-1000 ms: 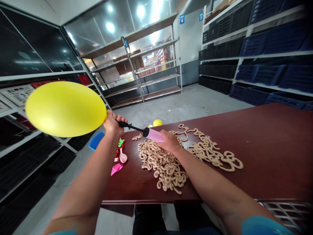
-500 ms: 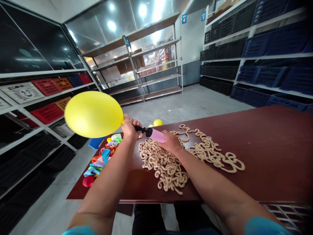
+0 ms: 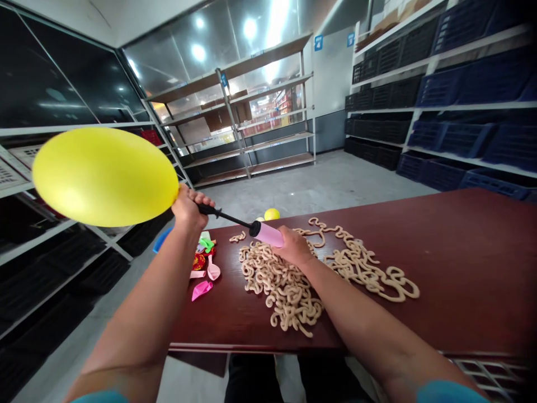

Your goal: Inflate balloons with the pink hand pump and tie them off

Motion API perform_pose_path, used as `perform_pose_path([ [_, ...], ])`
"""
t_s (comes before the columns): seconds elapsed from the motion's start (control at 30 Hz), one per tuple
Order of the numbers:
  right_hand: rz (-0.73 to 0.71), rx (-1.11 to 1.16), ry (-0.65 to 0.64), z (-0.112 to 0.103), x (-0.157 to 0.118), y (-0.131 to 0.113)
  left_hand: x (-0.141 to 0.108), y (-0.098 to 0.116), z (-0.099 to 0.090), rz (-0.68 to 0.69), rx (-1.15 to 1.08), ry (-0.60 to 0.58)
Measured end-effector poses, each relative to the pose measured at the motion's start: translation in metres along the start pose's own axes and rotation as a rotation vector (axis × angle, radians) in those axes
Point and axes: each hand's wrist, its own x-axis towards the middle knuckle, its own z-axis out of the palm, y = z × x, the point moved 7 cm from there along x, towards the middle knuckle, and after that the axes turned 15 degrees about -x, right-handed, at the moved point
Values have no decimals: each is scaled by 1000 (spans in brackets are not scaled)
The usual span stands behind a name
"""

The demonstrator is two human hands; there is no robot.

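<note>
A large, inflated yellow balloon (image 3: 104,176) hangs in the air at the left, its neck pinched at my left hand (image 3: 188,208). That hand is closed around the balloon's neck and the black nozzle end of a hand balloon pump (image 3: 268,234). A thin black rod (image 3: 235,219) shows between that end and the pump's pink barrel. My right hand (image 3: 293,246) is wrapped round the barrel, just above a heap of beige twisted, rope-like pieces (image 3: 281,280). Flat, uninflated balloons (image 3: 205,257) lie on the table beneath my left forearm, which hides some of them.
More beige strands (image 3: 369,268) spread over the dark red table (image 3: 461,252) to the right. Small yellow balloons (image 3: 272,214) show past the far edge. Metal shelving (image 3: 272,137) stands behind, and racks of dark crates (image 3: 457,140) line the right.
My left hand has moved left, drawing the pump's rod out of the barrel. The yellow balloon has shifted left with it and looks larger. My right hand has barely moved.
</note>
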Motion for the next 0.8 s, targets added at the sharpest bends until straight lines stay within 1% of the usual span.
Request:
perform_pose_path([
  [0.07,13,16,-1,2,0,3,6,14,4,27,0,-6],
  [0.1,14,21,-2,2,0,3,7,17,5,34,-3,-5],
  [0.17,18,24,-3,3,-1,3,6,12,4,30,-11,-6],
  [0.2,20,24,-3,2,-1,2,4,5,2,18,-14,-9],
  [0.27,24,29,-3,1,-2,1,-3,-17,0,-18,-18,-20],
  [0.37,34,32,-2,-1,-3,0,-17,-60,-4,-78,-29,-9],
  [0.4,36,28,-1,-1,-3,0,-23,-74,-6,-94,-38,19],
  [0.47,36,19,0,-2,-3,2,-33,-99,-7,-153,-56,38],
  [0.53,35,11,-2,-2,-3,4,-40,-115,-7,-182,-74,37],
  [0.57,35,9,-2,-3,-3,4,-42,-118,-7,-188,-79,34],
  [0.63,30,12,5,-4,-3,5,-41,-115,-7,-188,-75,40],
  [0.67,26,17,11,-5,-2,4,-39,-110,-7,-185,-69,44],
  [0.73,10,30,18,-6,-1,3,-31,-91,-6,-156,-55,44],
  [0.8,-7,38,24,-6,0,3,-21,-63,-4,-99,-46,28],
])
